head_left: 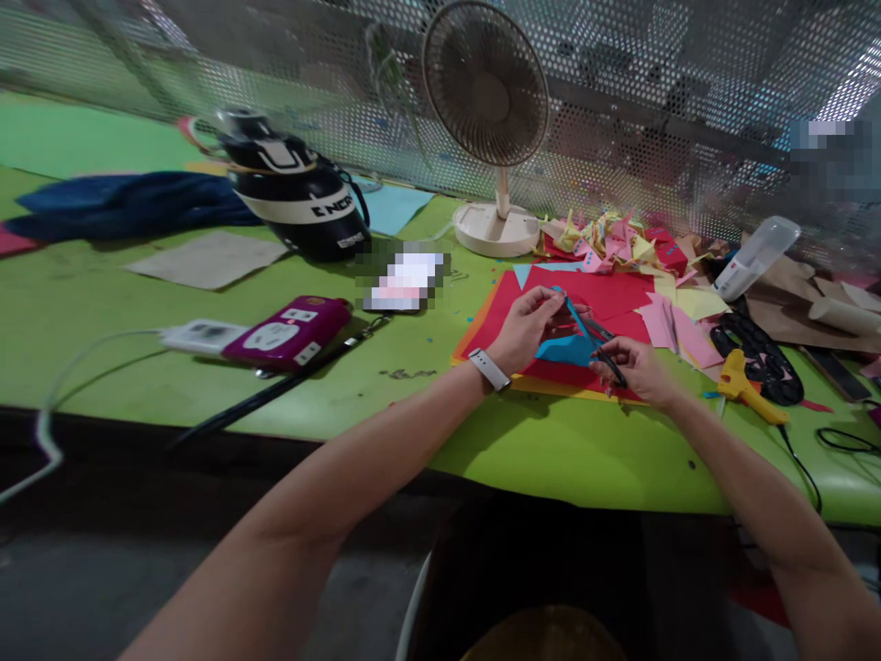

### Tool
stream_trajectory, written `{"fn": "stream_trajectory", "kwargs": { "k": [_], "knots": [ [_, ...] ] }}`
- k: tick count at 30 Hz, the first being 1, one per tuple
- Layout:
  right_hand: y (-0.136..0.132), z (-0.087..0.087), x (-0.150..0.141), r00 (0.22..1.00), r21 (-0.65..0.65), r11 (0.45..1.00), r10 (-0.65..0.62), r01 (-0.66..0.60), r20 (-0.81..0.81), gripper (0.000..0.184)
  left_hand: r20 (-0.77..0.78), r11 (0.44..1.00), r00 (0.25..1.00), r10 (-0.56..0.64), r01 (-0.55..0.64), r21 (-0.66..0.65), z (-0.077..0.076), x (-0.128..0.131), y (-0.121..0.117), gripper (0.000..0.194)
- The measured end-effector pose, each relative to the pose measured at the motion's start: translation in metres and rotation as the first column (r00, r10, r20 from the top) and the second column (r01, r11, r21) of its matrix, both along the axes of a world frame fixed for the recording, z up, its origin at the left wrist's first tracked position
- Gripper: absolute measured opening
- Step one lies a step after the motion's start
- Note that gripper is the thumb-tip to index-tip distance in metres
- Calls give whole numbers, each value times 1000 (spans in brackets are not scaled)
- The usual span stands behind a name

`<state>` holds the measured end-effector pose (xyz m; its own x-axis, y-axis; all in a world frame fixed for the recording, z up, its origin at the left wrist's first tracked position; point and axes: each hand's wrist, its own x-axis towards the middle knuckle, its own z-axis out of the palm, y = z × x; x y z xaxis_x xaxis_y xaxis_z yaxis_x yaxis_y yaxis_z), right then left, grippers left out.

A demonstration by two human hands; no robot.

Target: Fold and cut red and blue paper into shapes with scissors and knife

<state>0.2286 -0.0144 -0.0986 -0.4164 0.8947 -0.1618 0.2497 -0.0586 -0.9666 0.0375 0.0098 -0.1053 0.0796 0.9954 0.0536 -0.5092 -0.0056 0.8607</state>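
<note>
In my left hand [527, 329], which has a pale watch [489, 369] at the wrist, a narrow strip of blue paper [573, 310] is pinched between thumb and fingers. My right hand [637, 367] is closed round the handles of dark scissors [609, 353], whose blades point toward the strip; I cannot tell whether they touch it. Below both hands a larger piece of blue paper [564, 351] lies on red sheets [612, 292], with orange sheets [474, 321] showing under their edges.
Behind the sheets stands a fan [499, 229], beside a heap of folded paper scraps [612, 240]. A yellow glue gun [750, 386] with a cord lies at right. To the left are a phone [406, 280], a purple power strip [289, 332] and a black bottle [295, 197] on the green table [385, 404].
</note>
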Motion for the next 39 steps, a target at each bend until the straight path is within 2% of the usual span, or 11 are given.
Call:
{"fn": "stream_trajectory", "kwargs": {
  "k": [9,20,31,39],
  "knots": [
    [2,-6,1,1000,-21,1000,5,-5,-9,46,23,999,999,34,-33,-13,0,-2,3,27],
    [-1,0,0,999,-39,999,-18,17,-26,45,27,1000,999,20,-20,-2,-3,1,1,26],
    [2,-4,0,999,-22,1000,-14,13,-51,49,10,1000,1000,3,-3,1,-4,3,-1,29],
    [2,-3,0,998,-17,1000,-12,11,-67,48,63,998,998,9,-5,-58,-5,3,2,32]
  ]
}}
